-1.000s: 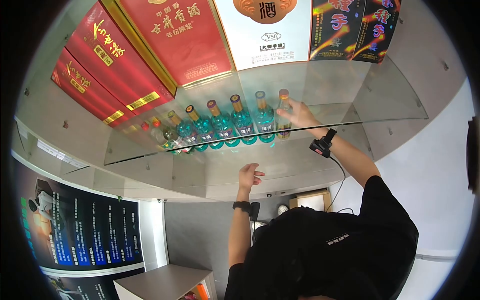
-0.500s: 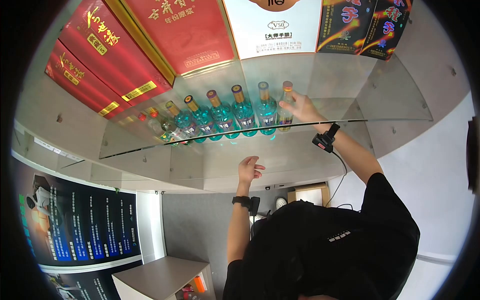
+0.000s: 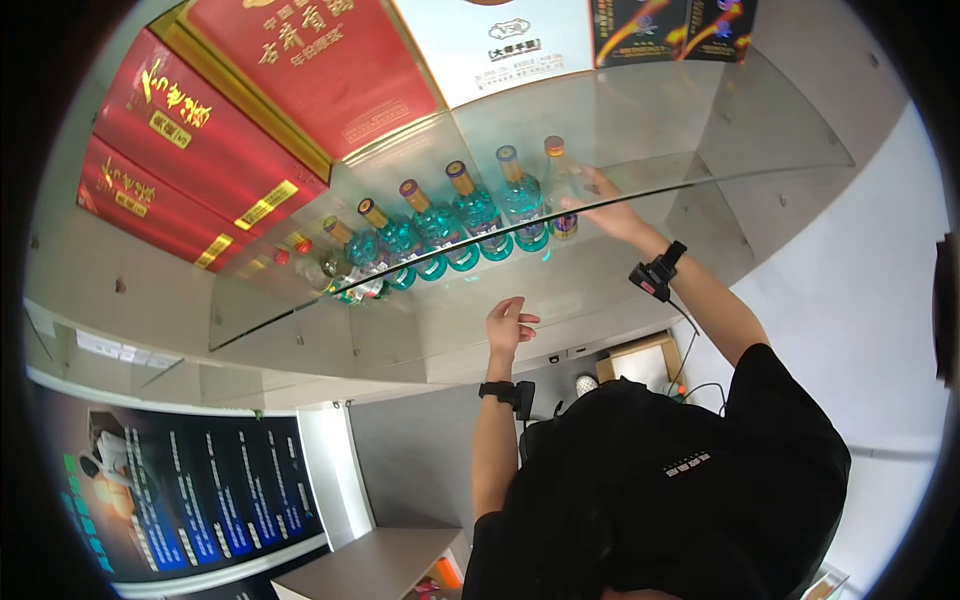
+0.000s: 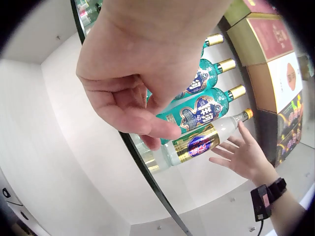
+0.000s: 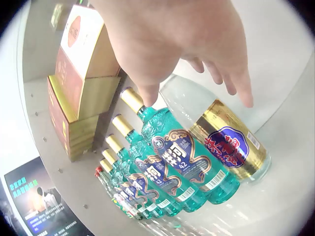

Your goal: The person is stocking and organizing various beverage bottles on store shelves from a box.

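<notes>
A clear bottle with an orange cap and gold label (image 3: 562, 222) stands upright at the right end of a row of teal bottles (image 3: 478, 212), behind a glass edge. Beside its upper part is my right hand (image 3: 612, 212), fingers spread and not curled round it; the right wrist view shows the hand (image 5: 179, 39) over the clear bottle (image 5: 231, 142). Whether the thumb touches the neck, I cannot tell. My left hand (image 3: 510, 328) hangs lower, in front of the shelf, holding nothing; its fingers look loosely curled in the left wrist view (image 4: 133, 73).
Red boxes (image 3: 170, 130), a white box (image 3: 500, 50) and black boxes (image 3: 645, 35) stand above and behind the bottles. The glass shelf edge (image 3: 400, 262) runs across in front. Smaller bottles with red caps (image 3: 305, 262) lean at the row's left end.
My right hand's fingers have opened and drawn a little away from the clear bottle, which remains standing. The head view has shifted; my left hand hangs much as before.
</notes>
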Available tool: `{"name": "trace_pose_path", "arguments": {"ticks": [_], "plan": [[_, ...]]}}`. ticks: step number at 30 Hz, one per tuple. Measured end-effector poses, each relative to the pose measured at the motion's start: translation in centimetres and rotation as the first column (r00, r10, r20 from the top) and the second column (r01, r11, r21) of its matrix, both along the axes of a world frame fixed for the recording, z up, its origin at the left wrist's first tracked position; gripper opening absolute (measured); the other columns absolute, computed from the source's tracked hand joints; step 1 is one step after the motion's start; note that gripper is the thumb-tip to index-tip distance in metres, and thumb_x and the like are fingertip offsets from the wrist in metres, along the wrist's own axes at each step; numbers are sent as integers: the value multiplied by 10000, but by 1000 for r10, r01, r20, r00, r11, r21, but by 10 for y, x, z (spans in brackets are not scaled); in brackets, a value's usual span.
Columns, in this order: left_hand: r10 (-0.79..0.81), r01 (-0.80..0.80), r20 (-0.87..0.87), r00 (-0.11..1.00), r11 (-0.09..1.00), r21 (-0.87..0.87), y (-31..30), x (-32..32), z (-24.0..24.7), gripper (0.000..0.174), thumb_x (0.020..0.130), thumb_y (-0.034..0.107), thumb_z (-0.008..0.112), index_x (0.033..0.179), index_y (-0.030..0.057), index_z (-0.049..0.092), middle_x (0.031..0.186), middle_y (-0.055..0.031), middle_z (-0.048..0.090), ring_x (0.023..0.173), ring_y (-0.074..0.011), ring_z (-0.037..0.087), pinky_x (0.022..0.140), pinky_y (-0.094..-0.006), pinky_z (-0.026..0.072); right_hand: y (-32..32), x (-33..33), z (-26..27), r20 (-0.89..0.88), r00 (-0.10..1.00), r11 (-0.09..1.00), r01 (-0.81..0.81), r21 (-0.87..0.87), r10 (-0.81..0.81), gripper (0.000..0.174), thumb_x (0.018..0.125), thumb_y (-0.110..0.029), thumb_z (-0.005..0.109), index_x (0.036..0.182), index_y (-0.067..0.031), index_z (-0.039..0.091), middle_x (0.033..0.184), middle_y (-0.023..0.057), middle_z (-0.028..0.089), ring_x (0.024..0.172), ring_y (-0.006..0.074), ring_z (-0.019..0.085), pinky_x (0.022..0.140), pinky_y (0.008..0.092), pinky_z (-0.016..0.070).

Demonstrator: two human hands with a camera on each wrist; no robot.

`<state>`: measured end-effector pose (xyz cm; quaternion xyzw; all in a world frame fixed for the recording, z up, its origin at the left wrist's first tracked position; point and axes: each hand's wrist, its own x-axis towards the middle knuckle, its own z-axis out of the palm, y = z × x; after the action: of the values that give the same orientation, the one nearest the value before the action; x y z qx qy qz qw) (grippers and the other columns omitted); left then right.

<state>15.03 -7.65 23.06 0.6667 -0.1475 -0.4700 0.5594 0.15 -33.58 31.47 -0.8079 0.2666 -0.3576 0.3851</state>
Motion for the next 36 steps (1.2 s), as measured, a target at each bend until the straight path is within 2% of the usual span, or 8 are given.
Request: {"name": "trace_pose_path", "arguments": {"ticks": [4, 9, 14, 18, 23, 26, 32, 36], "plan": [[-71, 72, 14, 997, 996, -44, 1, 4, -5, 372, 937, 287, 594, 1158, -11, 576, 755, -166, 708, 441, -170, 608, 406, -247, 471, 64, -57, 0, 112, 985, 920, 76, 384, -129, 788, 851, -433, 718, 1370, 75, 413, 1349, 203, 507, 1222, 298, 531, 1004, 389, 457], [-191, 195, 46, 981, 973, -120, 12, 6, -14, 354, 932, 274, 598, 1119, -27, 583, 812, -181, 709, 465, -182, 622, 420, -255, 482, 179, -144, -32, 248, 841, 526, 51, 849, -482, 560, 920, -373, 650, 1279, 28, 496, 1185, 146, 585, 1089, 245, 611, 911, 385, 530], [-397, 407, 87, 914, 894, -188, 27, 17, -18, 312, 927, 268, 597, 1087, 1, 602, 874, -163, 703, 519, -168, 622, 501, -265, 504, 302, -241, -63, 77, 630, 253, 194, 948, -773, 399, 948, -335, 609, 1149, 5, 554, 1040, 110, 621, 988, 231, 647, 858, 372, 562], [-423, 461, 217, 880, 872, -166, 27, 11, -19, 279, 936, 221, 580, 1065, -25, 604, 843, -158, 702, 519, -190, 640, 485, -259, 494, 395, -319, -70, 104, 414, 219, 240, 946, -904, 302, 966, -288, 579, 1081, -10, 586, 1001, 92, 634, 933, 201, 660, 831, 338, 567], [-341, 387, 235, 910, 903, -188, 34, 4, -33, 297, 937, 246, 565, 1093, -1, 619, 990, -143, 695, 822, -213, 680, 757, -343, 497, 482, -370, -71, 48, 296, 111, 199, 974, -954, 298, 978, -273, 545, 1106, -5, 571, 1049, 116, 627, 962, 231, 651, 842, 369, 570], [-401, 442, 336, 852, 896, -51, 55, -8, -45, 298, 932, 274, 563, 1082, 27, 637, 1041, -99, 691, 980, -197, 642, 846, -359, 454, 511, -391, -83, 1, 252, 32, 119, 992, -968, 305, 983, -274, 533, 1121, -3, 550, 1080, 133, 612, 1000, 256, 639, 869, 394, 563], [-627, 543, 110, 771, 738, 400, 151, -34, -151, 340, 862, 317, 610, 1097, 74, 641, 1082, -63, 677, 1019, -181, 618, 866, -375, 448, 523, -445, -101, -34, 226, -23, 50, 998, -974, 309, 985, -282, 525, 1117, -2, 526, 1094, 146, 595, 1018, 289, 628, 908, 434, 546], [-538, 385, 27, 843, 637, 667, 224, -47, -203, 431, 868, 347, 577, 1196, 68, 601, 1200, -102, 649, 1177, -248, 568, 982, -438, 395, 530, -485, -104, -23, 324, -17, 22, 1000, -946, 287, 980, -260, 518, 1113, -6, 531, 1043, 130, 601, 1003, 284, 632, 904, 448, 546]]}}
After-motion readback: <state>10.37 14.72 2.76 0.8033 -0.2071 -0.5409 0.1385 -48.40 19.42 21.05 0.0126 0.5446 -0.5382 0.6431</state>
